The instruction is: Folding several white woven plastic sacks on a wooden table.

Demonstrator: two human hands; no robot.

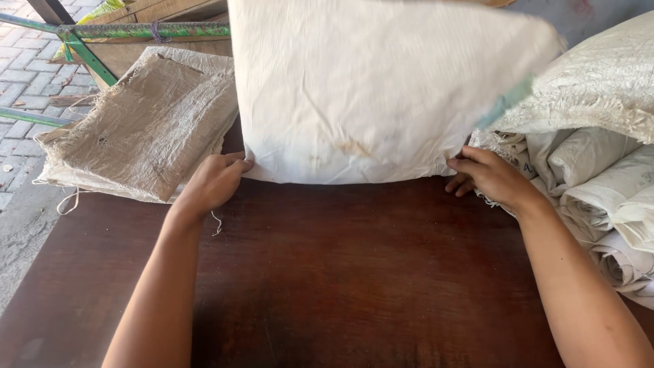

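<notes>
A large white woven sack [368, 88] lies spread over the far part of a dark brown wooden table [340, 272], its far end blurred. My left hand [212, 182] pinches the sack's near left corner. At the near right corner, my right hand [489, 176] grips the sack's edge. Both hands rest low on the table top, with the sack's near edge stretched between them.
A flat stack of dirty beige woven sacks [143, 126] lies on the table's left side. Rolled and piled white sacks [599, 157] fill the right side. Beyond the table are a green metal frame [136, 31], wooden boards and a paved floor [24, 75].
</notes>
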